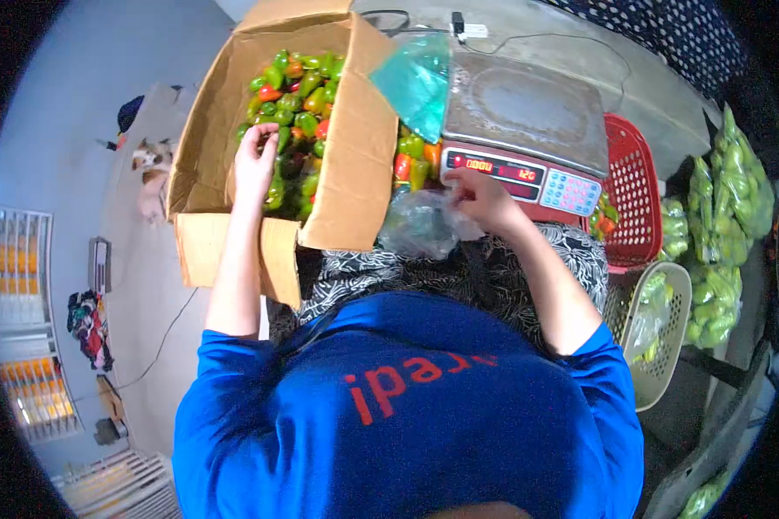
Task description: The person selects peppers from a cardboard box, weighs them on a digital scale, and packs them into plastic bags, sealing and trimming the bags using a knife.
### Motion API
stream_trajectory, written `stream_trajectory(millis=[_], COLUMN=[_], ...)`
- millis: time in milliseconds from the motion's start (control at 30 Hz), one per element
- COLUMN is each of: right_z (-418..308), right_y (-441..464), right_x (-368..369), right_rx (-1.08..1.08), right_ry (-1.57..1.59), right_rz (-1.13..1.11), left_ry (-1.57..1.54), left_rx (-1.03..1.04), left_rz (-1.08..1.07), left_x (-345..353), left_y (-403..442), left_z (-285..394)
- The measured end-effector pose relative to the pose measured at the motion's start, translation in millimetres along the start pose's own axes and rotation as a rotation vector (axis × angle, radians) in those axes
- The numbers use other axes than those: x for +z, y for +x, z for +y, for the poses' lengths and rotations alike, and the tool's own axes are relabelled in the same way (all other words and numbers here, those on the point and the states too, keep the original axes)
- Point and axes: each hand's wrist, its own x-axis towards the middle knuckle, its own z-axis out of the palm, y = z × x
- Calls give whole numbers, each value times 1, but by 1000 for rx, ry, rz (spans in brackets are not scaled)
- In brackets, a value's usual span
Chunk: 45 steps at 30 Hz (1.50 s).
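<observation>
My left hand is inside the cardboard box, over a heap of green, red and orange peppers. Its fingers are bent and a little apart from the thumb, with no pepper visible between them. Low in front of the scale, my right hand has its fingers curled at the edge of a clear plastic bag over my lap. The hand partly hides that edge. More peppers show between the box and the scale. The scale's red display is lit and its metal plate bears nothing.
A teal plastic sheet lies between box and scale. On the right stand a red basket, a cream basket and bagged green produce. A cable runs behind the scale. A dog lies on the floor at left.
</observation>
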Motion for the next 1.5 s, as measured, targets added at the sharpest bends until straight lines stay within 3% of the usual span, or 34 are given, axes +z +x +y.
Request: stream_trajectory(millis=[67,100,167,267,333,400,500,600,633,733,767,833,933,1033,1133,1267,1300,1333,1367,1500], right_z=[4,5,8,-16,-14,-15,-18,-24,-30,-39,-39,-39,-40,-36,-40,-84,-104,-109,-139,-183], right_y=[4,6,6,3,3,1,-2,1,-1,-5,-6,-9,-51,-69,-63,-68,-71,-74,-81,-102], right_x=[-3,-6,-6,-8,-5,-1,3,-4,-7,-3,-1,3,22,28,34,6,-6,-23,-39,-95], right_rx=[11,6,-22,71,73,114,-45,-189,-149,-45,-61,-95,-192,119,224,220,257,217,205,-98], right_ry=[27,-25,-165,-283,-209,-109,174,-4,-21,133,17,-220,-926,-1105,-1018,-974,-1048,-855,-871,-740], right_rz=[-9,-22,27,23,18,6,24,39,32,18,32,62,136,-198,-250,-276,-291,-212,-229,-178], left_ry=[-117,-75,7,-34,47,41,157,-26,-117,-131,-153,-26,80,112,157,-86,-15,55,124,120], left_rx=[63,42,377,181,142,83,117,81,94,143,256,219,209,273,220,-560,-366,-176,15,134], left_rz=[106,51,-75,-453,-566,-564,-596,-487,-398,-496,-549,-637,-733,-867,-869,-912,-859,-805,-748,-620], left_x=[10,15,31,71,93,110,111,100,100,101,103,109,110,115,111,92,84,74,64,37], left_y=[-15,-26,-44,-74,-89,-96,-87,-78,-78,-81,-83,-91,-103,-126,-136,-113,-108,-104,-99,-78], left_z=[42,78,132,163,167,162,149,151,159,161,153,138,121,81,84,115,118,118,121,140])
